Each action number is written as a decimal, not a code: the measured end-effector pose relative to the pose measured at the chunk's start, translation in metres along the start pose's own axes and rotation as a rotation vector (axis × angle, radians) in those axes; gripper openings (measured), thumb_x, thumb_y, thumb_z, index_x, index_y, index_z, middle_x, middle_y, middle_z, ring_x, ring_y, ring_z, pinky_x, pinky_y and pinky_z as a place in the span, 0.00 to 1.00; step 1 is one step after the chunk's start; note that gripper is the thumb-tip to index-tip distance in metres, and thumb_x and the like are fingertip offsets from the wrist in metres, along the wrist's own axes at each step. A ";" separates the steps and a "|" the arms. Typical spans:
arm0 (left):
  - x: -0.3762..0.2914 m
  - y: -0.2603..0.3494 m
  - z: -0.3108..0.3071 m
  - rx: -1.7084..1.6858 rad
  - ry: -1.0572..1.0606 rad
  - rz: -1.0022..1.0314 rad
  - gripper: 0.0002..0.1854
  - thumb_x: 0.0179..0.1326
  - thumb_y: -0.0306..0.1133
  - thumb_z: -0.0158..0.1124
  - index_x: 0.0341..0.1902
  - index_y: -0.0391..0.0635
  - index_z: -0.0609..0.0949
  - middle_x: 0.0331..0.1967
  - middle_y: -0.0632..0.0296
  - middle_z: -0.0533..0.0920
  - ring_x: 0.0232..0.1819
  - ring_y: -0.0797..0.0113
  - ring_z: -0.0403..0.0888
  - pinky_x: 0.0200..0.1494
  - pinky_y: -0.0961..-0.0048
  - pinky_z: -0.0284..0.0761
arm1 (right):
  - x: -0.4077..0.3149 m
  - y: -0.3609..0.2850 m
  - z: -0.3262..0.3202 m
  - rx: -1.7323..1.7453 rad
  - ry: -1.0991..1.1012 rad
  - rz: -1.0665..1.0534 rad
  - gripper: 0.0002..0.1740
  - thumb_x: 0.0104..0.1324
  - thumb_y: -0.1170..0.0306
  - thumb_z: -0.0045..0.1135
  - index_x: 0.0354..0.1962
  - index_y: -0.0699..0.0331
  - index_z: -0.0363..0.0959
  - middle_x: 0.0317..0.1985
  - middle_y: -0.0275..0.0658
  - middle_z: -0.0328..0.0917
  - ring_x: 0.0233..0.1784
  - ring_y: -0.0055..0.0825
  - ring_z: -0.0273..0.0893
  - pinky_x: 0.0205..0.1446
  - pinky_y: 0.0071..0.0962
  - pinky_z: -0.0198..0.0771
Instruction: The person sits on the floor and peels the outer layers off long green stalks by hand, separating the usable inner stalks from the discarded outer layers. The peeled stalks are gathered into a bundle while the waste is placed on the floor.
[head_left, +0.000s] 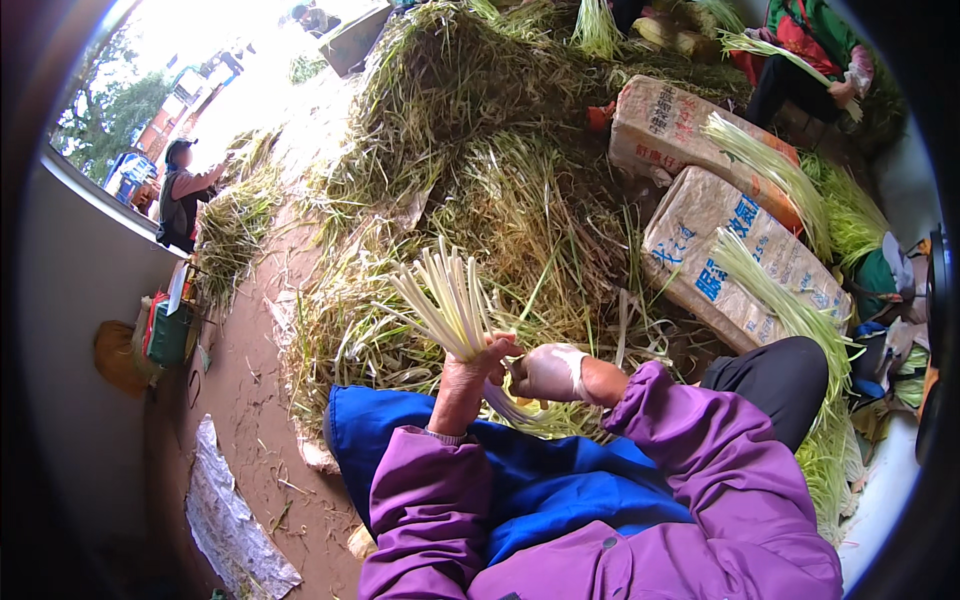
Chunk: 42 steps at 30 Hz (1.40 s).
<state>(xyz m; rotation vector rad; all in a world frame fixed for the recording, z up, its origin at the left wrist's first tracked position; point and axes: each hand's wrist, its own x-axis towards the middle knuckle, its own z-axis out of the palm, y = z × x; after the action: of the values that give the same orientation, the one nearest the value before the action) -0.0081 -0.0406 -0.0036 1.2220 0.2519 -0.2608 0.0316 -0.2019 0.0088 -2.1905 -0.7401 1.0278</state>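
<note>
A bundle of pale, long plant stalks (450, 300) is gripped in my left hand (472, 367), its cut-looking ends fanned upward. My right hand (551, 373), in a thin whitish glove, meets the bundle just right of the left hand with its fingers curled; whether it grips stalks cannot be told. The lower part of the bundle bends down and right beneath both hands, over the blue cloth (585, 480) on my lap. Beyond the hands lies a heap of loose green and straw-coloured plant waste (540, 232).
Two printed woven sacks (675, 247) (645, 127) lie at the right, with pale stalk bundles (772, 277) across them. A co-worker (802, 52) sits at upper right holding stalks. Another person (180, 191) is at left. A whitish sheet (229, 517) lies on the floor.
</note>
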 end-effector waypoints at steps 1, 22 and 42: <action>0.000 -0.001 -0.001 -0.012 -0.013 -0.010 0.18 0.57 0.37 0.65 0.46 0.38 0.78 0.31 0.61 0.81 0.21 0.81 0.68 0.26 0.83 0.65 | -0.001 0.001 -0.004 -0.052 0.035 -0.017 0.17 0.58 0.56 0.47 0.28 0.57 0.81 0.21 0.35 0.80 0.29 0.29 0.81 0.38 0.31 0.73; -0.022 0.023 -0.005 -0.377 -0.186 0.100 0.12 0.59 0.32 0.59 0.42 0.38 0.75 0.13 0.66 0.67 0.21 0.69 0.71 0.39 0.66 0.73 | 0.097 0.106 -0.023 -0.238 0.150 0.118 0.14 0.67 0.63 0.46 0.41 0.61 0.76 0.39 0.43 0.77 0.41 0.31 0.76 0.48 0.30 0.73; 0.001 0.027 -0.001 -0.283 0.134 -0.008 0.13 0.61 0.31 0.56 0.45 0.33 0.75 0.09 0.69 0.63 0.12 0.76 0.61 0.23 0.75 0.65 | 0.170 0.191 -0.113 -0.069 0.580 0.572 0.14 0.61 0.60 0.51 0.38 0.57 0.78 0.37 0.40 0.80 0.39 0.35 0.79 0.43 0.33 0.72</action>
<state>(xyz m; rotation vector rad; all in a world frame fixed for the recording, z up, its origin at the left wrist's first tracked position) 0.0021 -0.0311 0.0195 0.9594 0.3966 -0.1441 0.2585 -0.2428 -0.1490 -2.6408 0.1265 0.5451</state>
